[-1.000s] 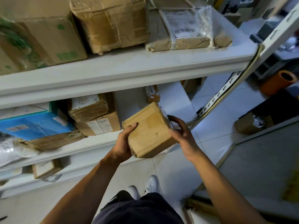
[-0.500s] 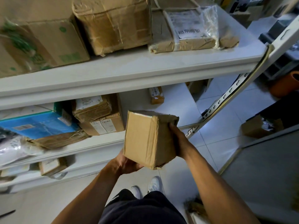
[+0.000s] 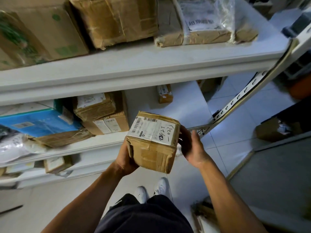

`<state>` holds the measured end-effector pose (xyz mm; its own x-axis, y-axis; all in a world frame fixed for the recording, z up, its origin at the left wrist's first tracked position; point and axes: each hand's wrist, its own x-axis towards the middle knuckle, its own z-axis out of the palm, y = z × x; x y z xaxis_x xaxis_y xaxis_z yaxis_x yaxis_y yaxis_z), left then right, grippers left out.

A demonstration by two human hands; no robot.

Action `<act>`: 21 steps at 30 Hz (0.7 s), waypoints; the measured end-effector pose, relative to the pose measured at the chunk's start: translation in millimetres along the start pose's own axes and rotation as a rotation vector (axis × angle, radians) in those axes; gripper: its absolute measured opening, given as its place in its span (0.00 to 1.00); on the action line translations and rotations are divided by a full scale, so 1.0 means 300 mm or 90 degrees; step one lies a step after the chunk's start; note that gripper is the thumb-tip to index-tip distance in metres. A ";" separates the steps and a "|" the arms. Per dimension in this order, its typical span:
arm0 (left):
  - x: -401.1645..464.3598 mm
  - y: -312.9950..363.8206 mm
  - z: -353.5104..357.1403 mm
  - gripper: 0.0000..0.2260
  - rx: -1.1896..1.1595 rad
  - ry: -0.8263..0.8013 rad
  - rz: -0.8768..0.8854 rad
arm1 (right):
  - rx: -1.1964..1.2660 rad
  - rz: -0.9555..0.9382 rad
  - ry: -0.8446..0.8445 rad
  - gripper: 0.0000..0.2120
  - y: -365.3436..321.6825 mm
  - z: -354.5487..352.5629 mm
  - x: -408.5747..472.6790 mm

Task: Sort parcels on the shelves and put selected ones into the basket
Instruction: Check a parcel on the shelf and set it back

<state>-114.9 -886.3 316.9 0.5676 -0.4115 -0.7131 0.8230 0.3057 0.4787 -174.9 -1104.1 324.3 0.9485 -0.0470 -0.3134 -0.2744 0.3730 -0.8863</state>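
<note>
Turned label-up, parcel [image 3: 152, 142] sits clear of shelf edge [image 3: 94, 147], left hand [image 3: 125, 161] gripping, right hand [image 3: 191, 147] fingers apart

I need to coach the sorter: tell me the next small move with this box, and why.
Probably hold the box steady and read the label. It faces up, with barcodes and handwritten numbers in view. The left hand grips it from below; the right hand rests on its side. No basket is in view, so check before carrying it off.

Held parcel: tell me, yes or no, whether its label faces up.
Yes, the white label lies on the top face of the held parcel, barcodes and handwriting visible.
</note>
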 end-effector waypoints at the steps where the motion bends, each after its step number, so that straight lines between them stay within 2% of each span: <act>1: 0.005 0.005 0.006 0.24 -0.004 0.005 -0.002 | 0.020 0.021 0.008 0.43 -0.012 -0.007 -0.005; 4: 0.006 0.021 0.038 0.26 0.065 -0.055 -0.009 | -0.128 0.069 0.008 0.29 -0.068 0.023 0.006; 7: 0.007 0.065 0.096 0.16 0.209 -0.117 -0.013 | -0.185 0.183 -0.039 0.39 -0.079 0.040 0.011; 9: 0.058 0.097 0.091 0.18 0.270 -0.130 -0.064 | -0.152 0.247 -0.075 0.33 -0.076 0.036 -0.010; 11: 0.065 0.110 0.087 0.23 0.297 -0.098 -0.119 | -0.145 0.256 -0.084 0.27 -0.047 0.023 -0.023; 13: 0.080 0.103 0.065 0.25 0.293 -0.100 -0.057 | -0.143 0.256 -0.084 0.26 -0.015 0.023 -0.027; 14: 0.079 0.097 0.061 0.24 0.279 -0.087 -0.024 | -0.132 0.257 -0.086 0.28 -0.001 0.028 -0.029; 16: 0.066 0.091 0.074 0.22 0.256 -0.040 -0.040 | -0.093 0.289 -0.088 0.39 0.030 0.028 -0.028; 17: 0.061 0.088 0.088 0.22 0.230 0.031 -0.066 | -0.077 0.302 -0.088 0.41 0.041 0.030 -0.028; 18: 0.068 0.081 0.089 0.26 0.195 0.087 -0.095 | -0.063 0.306 -0.090 0.41 0.054 0.025 -0.025; 19: 0.076 0.074 0.086 0.29 0.158 0.097 -0.122 | -0.053 0.312 -0.094 0.41 0.070 0.016 -0.021; 21: 0.062 0.054 0.056 0.28 0.133 0.083 -0.101 | -0.044 0.328 -0.069 0.42 0.089 0.003 -0.009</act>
<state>-90.6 -903.5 320.0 0.4348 -0.3221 -0.8409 0.8956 0.0574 0.4411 -184.6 -1093.4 301.7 0.6973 0.2237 -0.6810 -0.7161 0.2599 -0.6478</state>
